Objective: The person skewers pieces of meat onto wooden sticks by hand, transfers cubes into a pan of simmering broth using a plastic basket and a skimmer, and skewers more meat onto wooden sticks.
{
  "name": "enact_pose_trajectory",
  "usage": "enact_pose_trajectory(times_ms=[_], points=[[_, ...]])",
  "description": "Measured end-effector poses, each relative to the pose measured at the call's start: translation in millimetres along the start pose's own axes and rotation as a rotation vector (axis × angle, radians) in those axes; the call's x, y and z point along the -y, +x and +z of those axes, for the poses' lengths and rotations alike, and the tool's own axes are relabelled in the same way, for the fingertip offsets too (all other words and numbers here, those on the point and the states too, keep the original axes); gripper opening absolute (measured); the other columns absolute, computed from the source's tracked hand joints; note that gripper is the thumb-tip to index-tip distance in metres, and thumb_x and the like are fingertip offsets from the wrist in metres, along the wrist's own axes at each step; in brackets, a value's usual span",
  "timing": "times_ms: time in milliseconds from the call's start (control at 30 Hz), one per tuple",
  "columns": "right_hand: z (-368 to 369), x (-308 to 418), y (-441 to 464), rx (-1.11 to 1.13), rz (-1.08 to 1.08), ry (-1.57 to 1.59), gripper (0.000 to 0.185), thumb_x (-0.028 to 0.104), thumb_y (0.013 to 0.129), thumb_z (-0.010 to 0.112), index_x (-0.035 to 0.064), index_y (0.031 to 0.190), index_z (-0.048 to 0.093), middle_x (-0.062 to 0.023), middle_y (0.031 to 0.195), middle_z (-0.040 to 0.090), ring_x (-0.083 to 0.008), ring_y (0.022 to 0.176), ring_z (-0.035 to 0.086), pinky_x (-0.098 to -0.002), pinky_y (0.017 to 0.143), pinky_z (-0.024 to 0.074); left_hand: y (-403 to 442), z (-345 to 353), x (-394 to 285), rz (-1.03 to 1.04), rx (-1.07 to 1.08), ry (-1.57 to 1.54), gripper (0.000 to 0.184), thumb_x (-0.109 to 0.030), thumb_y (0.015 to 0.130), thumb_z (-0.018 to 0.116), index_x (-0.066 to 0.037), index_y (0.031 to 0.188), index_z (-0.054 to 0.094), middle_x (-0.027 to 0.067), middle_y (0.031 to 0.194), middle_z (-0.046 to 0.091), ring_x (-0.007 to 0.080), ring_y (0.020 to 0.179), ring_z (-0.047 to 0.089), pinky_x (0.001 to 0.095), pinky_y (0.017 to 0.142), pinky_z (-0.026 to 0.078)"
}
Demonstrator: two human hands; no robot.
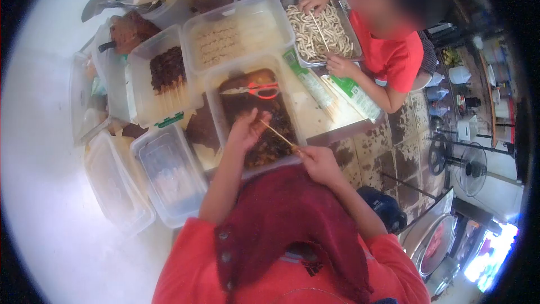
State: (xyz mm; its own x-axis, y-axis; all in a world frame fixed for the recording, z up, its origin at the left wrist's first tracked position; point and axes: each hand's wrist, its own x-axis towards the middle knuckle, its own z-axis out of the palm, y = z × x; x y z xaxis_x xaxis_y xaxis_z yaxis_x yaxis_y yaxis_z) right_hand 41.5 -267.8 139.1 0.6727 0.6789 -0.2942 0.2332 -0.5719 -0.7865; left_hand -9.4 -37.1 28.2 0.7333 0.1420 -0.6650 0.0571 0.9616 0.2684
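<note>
A thin wooden skewer (277, 133) slants between my two hands, above a clear plastic tub (301, 118) of dark brown sauce with small pieces in it. My left hand (246, 130) has its fingers closed about the skewer's upper end. At its lower end, my right hand (318, 164) pinches the stick, beside a small brownish bit too blurred to name. Scissors (263, 90) with orange-red handles rest in the tub beyond my hands.
Another person (388, 50) holds a stick over a metal tray (360, 50) of pale curled pieces. Clear tubs with filled skewers (167, 70) and pale skewered pieces (219, 42) stand beyond. Green-and-white skewer packs (351, 95) lie right; plastic containers (169, 169) stand left.
</note>
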Motion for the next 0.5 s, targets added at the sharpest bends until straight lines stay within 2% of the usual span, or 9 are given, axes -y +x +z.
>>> enact_pose_trajectory(times_ms=[33,133,200,400,500], points=[[0,0,-1,-0.021,-0.026,0.000,0.023,0.019,0.084,0.052,0.0016,0.094,0.063,-0.0196,0.068,0.057,-0.0284,0.062,0.058,-0.0341,0.059,0.0444,2,-3,0,-0.023,-0.012,0.003,0.020,-0.010,0.087,0.054,0.004,0.101,0.048,0.0173,0.096,0.057,0.0293,0.090,0.060,0.0370,0.077,0.055],[-9,8,-4,0.014,0.011,0.023,0.020,0.019,0.082,0.052,0.0024,0.087,0.062,-0.0227,0.073,0.057,-0.0378,0.070,0.058,-0.0412,0.061,0.0454,14,-11,3,-0.076,-0.032,0.010,0.021,-0.012,0.087,0.056,0.004,0.098,0.052,0.0156,0.094,0.059,0.0268,0.088,0.061,0.0333,0.072,0.055],[-13,7,-4,0.043,0.076,0.003,0.020,0.018,0.081,0.052,0.0022,0.087,0.062,-0.0228,0.073,0.057,-0.0380,0.071,0.058,-0.0417,0.062,0.0458,22,-7,3,-0.089,-0.023,0.010,0.021,-0.012,0.087,0.056,0.005,0.098,0.052,0.0155,0.094,0.059,0.0264,0.088,0.061,0.0328,0.070,0.055],[-15,10,-6,-0.043,0.147,-0.064,0.018,0.016,0.081,0.051,0.0018,0.083,0.063,-0.0226,0.072,0.058,-0.0394,0.071,0.058,-0.0443,0.064,0.0462,19,14,-1,0.039,-0.010,0.183,0.020,-0.009,0.088,0.051,0.004,0.103,0.051,0.0177,0.094,0.060,0.0288,0.090,0.059,0.0400,0.076,0.051],[-12,7,-4,-0.087,0.160,-0.073,0.018,0.015,0.081,0.051,0.0013,0.082,0.062,-0.0226,0.072,0.058,-0.0397,0.071,0.058,-0.0450,0.064,0.0459,23,14,7,0.142,0.035,0.136,0.019,-0.009,0.090,0.048,0.003,0.105,0.051,0.0169,0.096,0.061,0.0279,0.091,0.059,0.0411,0.074,0.050]])
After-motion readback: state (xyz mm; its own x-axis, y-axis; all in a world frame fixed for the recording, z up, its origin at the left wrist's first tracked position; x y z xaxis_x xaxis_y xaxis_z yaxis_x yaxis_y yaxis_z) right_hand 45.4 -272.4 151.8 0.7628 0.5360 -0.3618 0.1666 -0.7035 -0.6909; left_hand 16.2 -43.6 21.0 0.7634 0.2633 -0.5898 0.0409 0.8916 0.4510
